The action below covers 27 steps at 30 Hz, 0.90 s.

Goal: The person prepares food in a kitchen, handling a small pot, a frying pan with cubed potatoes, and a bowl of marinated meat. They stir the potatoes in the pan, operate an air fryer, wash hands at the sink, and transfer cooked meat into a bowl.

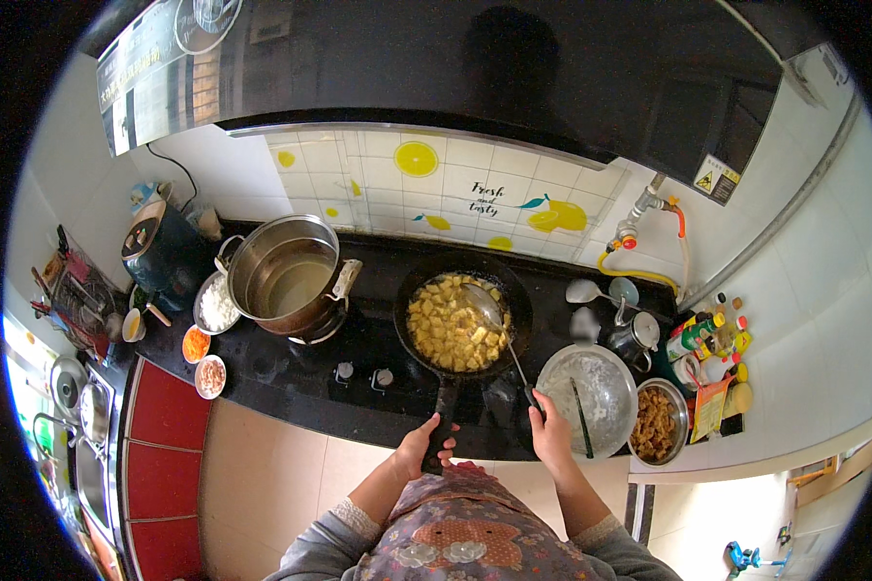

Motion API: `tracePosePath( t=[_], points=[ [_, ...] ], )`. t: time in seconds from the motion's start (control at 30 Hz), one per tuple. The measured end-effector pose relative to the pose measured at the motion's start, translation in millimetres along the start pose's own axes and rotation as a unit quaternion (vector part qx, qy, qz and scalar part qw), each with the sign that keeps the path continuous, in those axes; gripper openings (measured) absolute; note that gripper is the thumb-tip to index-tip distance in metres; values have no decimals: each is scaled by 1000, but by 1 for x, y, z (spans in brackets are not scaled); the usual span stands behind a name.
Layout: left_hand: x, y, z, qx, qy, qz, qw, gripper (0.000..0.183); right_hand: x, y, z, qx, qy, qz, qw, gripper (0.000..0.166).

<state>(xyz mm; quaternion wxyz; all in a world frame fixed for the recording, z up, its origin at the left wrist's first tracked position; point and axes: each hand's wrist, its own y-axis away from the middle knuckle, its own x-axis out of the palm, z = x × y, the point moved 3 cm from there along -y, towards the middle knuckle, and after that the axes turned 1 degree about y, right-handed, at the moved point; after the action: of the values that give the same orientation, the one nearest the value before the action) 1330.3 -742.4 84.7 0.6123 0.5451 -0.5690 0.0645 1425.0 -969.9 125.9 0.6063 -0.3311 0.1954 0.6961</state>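
A black wok (400, 327) stands on the hob, filled with yellowish cubed pieces in bubbling liquid or oil. My left hand (427, 444) grips the wok's dark handle (445, 407), which points toward me. With my right hand (550, 425) I hold the black grip of a metal ladle or skimmer (485, 305), whose head rests among the cubes. Just right of that hand is a wide metal bowl (621, 370) with white powdery residue and a dark green stick-like utensil (581, 417) lying across it.
Left of the wok stands a deep metal pot (283, 279) holding liquid; nearby are bowls of white food (219, 301), orange shreds (196, 343) and pinkish pieces (211, 377). On the right are a metal kettle (634, 338), browned food in a bowl (654, 425) and bottles (705, 338). A range hood (407, 58) overhangs.
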Motion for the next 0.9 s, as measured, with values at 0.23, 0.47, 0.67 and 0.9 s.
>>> tracePosePath(
  t=[0.23, 0.47, 0.67, 0.9],
  points=[
    [1, 0, 0, 0, 4, 2, 1000, 43, -3, -3, -9, 35, -11, -10, 999, 34],
    [-1, 0, 1, 2, -1, -5, 1000, 43, -8, -6, 1, 91, -40, 41, 994, 31],
    [-1, -1, 1, -4, 13, -2, 1000, 43, -5, 0, -1, 86, -54, 56, 993, 33],
    [-2, -1, 1, -5, 18, 2, 1000, 44, 10, -11, -11, 67, -80, 51, 993, 34]
  ],
)
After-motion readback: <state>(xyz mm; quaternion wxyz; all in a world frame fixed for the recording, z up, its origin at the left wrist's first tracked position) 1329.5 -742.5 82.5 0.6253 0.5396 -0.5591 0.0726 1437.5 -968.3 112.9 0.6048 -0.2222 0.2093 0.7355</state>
